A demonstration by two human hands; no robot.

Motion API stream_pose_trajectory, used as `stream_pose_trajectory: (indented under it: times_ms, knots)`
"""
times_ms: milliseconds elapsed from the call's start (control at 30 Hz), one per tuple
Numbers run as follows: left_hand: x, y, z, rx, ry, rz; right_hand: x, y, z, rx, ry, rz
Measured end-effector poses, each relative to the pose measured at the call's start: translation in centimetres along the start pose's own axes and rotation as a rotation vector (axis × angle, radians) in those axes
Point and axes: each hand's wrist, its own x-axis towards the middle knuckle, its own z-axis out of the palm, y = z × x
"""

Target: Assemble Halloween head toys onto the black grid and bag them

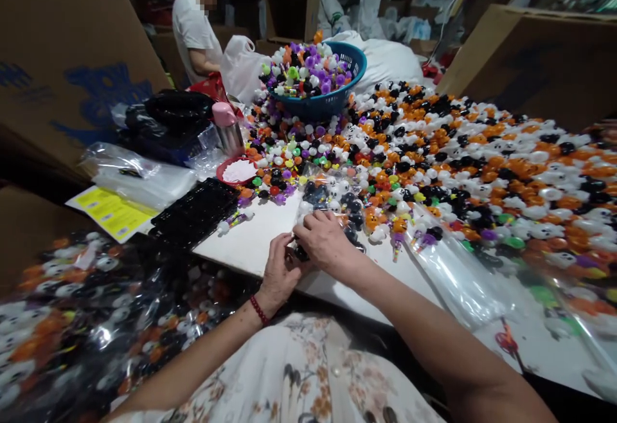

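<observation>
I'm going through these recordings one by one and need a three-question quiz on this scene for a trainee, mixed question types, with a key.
1. Which is nearest the right hand?
a) the pink-topped flask
b) the clear bag of black and white pieces
c) the yellow-printed sheet

2. True or false: the blue basket holds small pieces of several colours.

3. Fill in the colour: the bracelet just behind the left hand has ____ beads.

Key: 1. b; 2. True; 3. red
</observation>
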Motion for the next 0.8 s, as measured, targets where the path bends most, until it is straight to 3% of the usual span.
stream_pose_trajectory:
  times_ms: [167, 433, 633, 800]
  knots:
    - [0.1, 0.1, 0.0, 0.105, -0.081, 0.028, 0.1, -0.1, 0.2, -0.011, -0.014, 0.024]
    - [-0.1, -0.2, -0.3, 0.271, 0.024, 0.147, -0.2, -0.3, 0.9, -0.018, 0.097, 0.165]
    - [0.3, -0.2, 0.1, 0.403, -0.044, 0.241, -1.6, -0.2, 0.6, 0.081, 0.124, 0.236]
    - [0.3, 0.0, 0.8, 0.405, -0.073, 0.239, -3.6, -0.5, 0.3, 0.189, 0.167, 0.087]
